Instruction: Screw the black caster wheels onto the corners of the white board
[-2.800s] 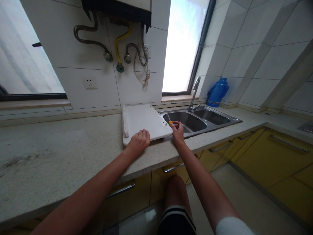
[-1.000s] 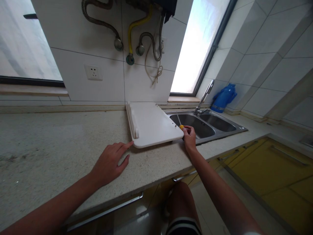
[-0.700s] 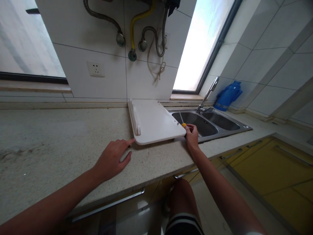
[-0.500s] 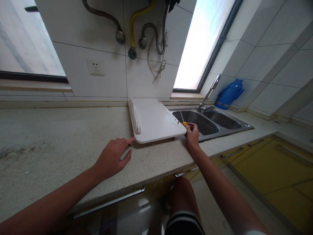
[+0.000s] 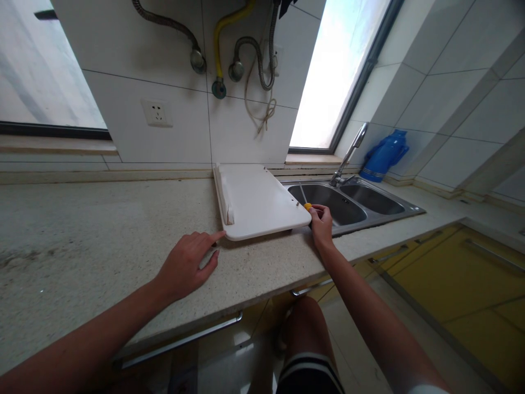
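Note:
A white panel with rounded corners (image 5: 262, 202) lies on the countertop, its right side reaching over the sink's edge. Along its left side runs a raised strip, and small holes and a peg show near its right edge. My left hand (image 5: 191, 262) has its index finger stretched out to the panel's near left corner, the thumb apart from it. In my right hand (image 5: 322, 223), beside the near right corner, is a screwdriver (image 5: 307, 204) with a yellow handle, its thin shaft pointing up and away over the sink. Most of the handle is hidden by my fingers.
Behind the panel's right side is a steel double sink (image 5: 371, 219) with a faucet (image 5: 348, 158). A blue thermos-like jug (image 5: 384, 156) stands in the corner. Hoses and a yellow pipe (image 5: 219, 49) come from the tiled wall above. The pale countertop (image 5: 102, 235) stretches left.
The whole view has shifted very slightly. Both hands, the screwdriver and the panel keep the same places relative to one another.

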`<state>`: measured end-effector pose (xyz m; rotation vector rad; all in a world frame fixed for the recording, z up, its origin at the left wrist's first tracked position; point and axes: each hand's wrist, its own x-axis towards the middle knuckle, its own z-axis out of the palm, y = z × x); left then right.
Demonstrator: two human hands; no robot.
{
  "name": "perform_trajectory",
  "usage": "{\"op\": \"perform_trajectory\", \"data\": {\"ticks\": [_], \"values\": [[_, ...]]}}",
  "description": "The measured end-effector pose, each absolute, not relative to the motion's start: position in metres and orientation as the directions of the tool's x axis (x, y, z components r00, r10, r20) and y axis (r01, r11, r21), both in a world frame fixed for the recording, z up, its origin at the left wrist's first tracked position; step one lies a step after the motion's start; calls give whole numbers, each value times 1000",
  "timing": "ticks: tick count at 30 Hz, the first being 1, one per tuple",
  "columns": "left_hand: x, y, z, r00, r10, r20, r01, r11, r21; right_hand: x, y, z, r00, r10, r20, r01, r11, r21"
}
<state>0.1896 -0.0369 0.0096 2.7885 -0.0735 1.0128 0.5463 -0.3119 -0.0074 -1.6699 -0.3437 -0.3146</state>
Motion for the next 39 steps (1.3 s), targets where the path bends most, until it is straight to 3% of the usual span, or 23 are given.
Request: {"op": "perform_trajectory", "data": {"ticks": [10, 16, 28, 39], "values": [[190, -37, 9, 748, -5, 663, -125, -983, 133, 545, -311, -7, 918, 43, 395, 397, -113, -911], [192, -36, 5, 795, 59, 603, -60, -983, 176, 544, -312, -6, 918, 46, 394, 397, -115, -911], [198, -38, 2, 798, 37, 602, -5, -998, 68, 545, -310, -8, 913, 52, 404, 407, -123, -905], [197, -39, 4, 782, 16, 623, -24, -998, 56, 545, -312, -9, 914, 68, 401, 406, -130, -905]]}}
